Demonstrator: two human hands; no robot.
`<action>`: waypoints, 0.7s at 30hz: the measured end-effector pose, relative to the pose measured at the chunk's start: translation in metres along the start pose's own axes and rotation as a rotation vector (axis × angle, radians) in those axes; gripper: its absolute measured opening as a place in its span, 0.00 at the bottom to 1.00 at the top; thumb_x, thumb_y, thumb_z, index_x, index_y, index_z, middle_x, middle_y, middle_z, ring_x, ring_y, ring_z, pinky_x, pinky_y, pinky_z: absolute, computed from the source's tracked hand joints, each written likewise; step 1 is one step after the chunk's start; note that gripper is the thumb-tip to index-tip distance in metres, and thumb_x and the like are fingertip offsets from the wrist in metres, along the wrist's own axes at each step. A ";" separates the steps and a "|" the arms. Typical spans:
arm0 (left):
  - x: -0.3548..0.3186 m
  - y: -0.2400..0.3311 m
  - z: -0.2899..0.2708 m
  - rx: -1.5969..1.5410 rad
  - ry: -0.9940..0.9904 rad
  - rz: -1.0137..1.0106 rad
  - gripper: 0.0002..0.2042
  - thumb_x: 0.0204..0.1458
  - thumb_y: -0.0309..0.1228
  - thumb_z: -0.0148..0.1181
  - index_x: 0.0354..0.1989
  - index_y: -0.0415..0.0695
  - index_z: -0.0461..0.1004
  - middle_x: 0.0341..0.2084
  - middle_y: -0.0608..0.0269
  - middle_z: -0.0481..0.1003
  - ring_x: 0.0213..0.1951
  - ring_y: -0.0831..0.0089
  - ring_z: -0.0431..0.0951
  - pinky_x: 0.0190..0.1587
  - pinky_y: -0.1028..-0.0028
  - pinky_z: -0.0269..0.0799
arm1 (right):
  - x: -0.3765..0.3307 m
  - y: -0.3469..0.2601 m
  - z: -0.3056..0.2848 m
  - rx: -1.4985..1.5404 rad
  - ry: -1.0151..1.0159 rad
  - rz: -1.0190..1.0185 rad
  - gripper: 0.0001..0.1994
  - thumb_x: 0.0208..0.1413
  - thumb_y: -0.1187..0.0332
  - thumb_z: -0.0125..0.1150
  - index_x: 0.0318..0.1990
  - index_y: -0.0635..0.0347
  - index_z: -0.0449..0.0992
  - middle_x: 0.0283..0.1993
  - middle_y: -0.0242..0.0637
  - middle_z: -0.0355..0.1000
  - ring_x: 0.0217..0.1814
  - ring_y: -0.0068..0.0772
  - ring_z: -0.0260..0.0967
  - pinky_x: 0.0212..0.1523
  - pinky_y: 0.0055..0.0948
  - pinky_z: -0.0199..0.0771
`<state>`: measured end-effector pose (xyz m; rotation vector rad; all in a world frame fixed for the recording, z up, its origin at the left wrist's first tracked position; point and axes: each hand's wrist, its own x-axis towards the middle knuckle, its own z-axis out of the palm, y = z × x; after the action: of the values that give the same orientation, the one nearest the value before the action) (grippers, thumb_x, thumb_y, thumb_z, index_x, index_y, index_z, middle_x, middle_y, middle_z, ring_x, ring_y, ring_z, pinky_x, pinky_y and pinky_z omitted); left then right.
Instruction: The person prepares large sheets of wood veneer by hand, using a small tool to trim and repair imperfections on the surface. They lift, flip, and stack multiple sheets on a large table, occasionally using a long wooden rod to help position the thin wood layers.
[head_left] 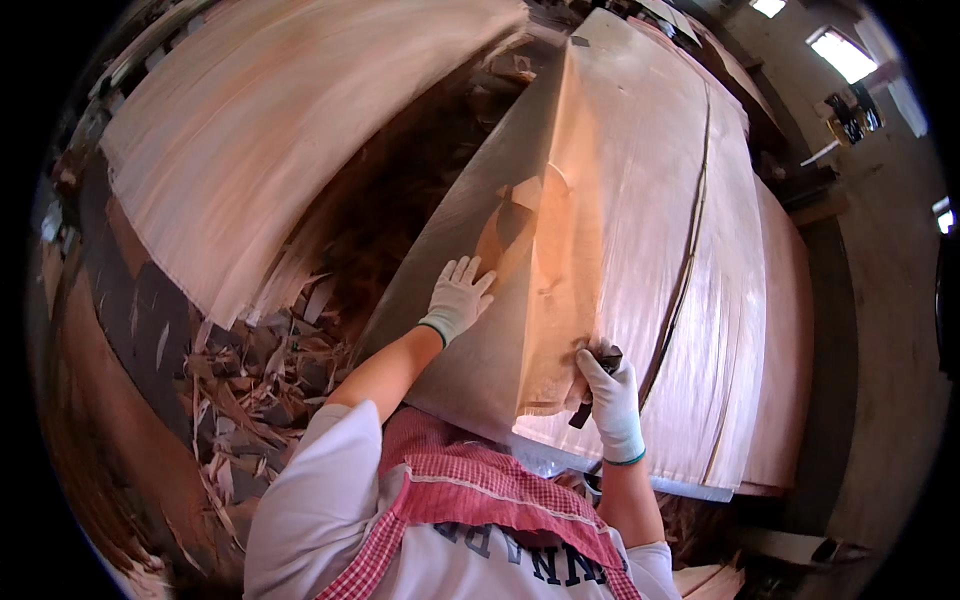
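Observation:
My left hand (458,297), in a white glove with a green cuff, lies with fingers spread at the lower end of a loose, curling orange-brown veneer strip (490,243), over a smooth grey metal tabletop (455,365). My right hand (612,395), gloved the same way, is closed around a dark flat tool (580,414). The tool's ends stick out above and below the fist; its exact kind is unclear. This fist is at the near right edge of a narrow orange veneer piece (560,290), which lies along the left side of wide pale veneer sheets (650,220).
A second broad stack of veneer (270,130) stands at the left, across a dark gap. Torn veneer scraps (270,400) cover the floor at lower left. A long dark split (692,250) runs through the pale sheets. Bare floor (890,400) shows at the right.

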<state>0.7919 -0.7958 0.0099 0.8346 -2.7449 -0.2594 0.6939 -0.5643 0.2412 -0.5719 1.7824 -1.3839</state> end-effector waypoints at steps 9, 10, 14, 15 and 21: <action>0.000 -0.069 -0.012 -0.036 0.277 -0.265 0.07 0.54 0.29 0.53 0.38 0.45 0.76 0.33 0.56 0.77 0.38 0.55 0.77 0.42 0.56 0.73 | 0.012 0.003 0.003 0.072 0.036 0.049 0.07 0.63 0.68 0.58 0.40 0.62 0.77 0.29 0.22 0.69 0.26 0.11 0.59 0.24 0.16 0.58; -0.016 -0.086 -0.023 -0.064 0.383 -0.267 0.07 0.54 0.29 0.53 0.38 0.45 0.76 0.31 0.55 0.77 0.36 0.53 0.77 0.40 0.54 0.72 | 0.013 0.005 0.004 0.074 0.026 0.057 0.07 0.63 0.68 0.58 0.41 0.61 0.76 0.29 0.22 0.70 0.26 0.11 0.60 0.24 0.16 0.58; -0.122 -0.228 -0.036 -0.460 0.359 -0.822 0.17 0.59 0.26 0.49 0.56 0.37 0.68 0.47 0.43 0.75 0.49 0.54 0.75 0.53 0.61 0.69 | 0.033 0.021 0.030 0.082 -0.158 0.073 0.10 0.64 0.66 0.58 0.46 0.63 0.75 0.35 0.31 0.76 0.29 0.14 0.67 0.29 0.17 0.69; -0.177 -0.284 -0.048 -0.318 0.468 -0.825 0.18 0.58 0.26 0.50 0.57 0.37 0.66 0.52 0.41 0.72 0.52 0.51 0.74 0.55 0.60 0.68 | 0.037 0.018 0.052 0.105 -0.257 0.078 0.11 0.63 0.66 0.58 0.47 0.64 0.74 0.36 0.31 0.75 0.31 0.15 0.68 0.33 0.19 0.72; -0.148 -0.285 -0.102 0.266 0.076 -0.845 0.16 0.59 0.32 0.50 0.52 0.39 0.73 0.55 0.43 0.71 0.54 0.52 0.73 0.57 0.58 0.67 | 0.074 0.076 0.103 -0.475 -0.585 -0.029 0.33 0.56 0.43 0.61 0.57 0.64 0.68 0.54 0.57 0.73 0.58 0.54 0.71 0.57 0.39 0.71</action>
<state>1.0888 -0.9554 0.0089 1.9921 -2.2212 -0.0054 0.7417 -0.6577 0.1371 -1.1266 1.6006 -0.6881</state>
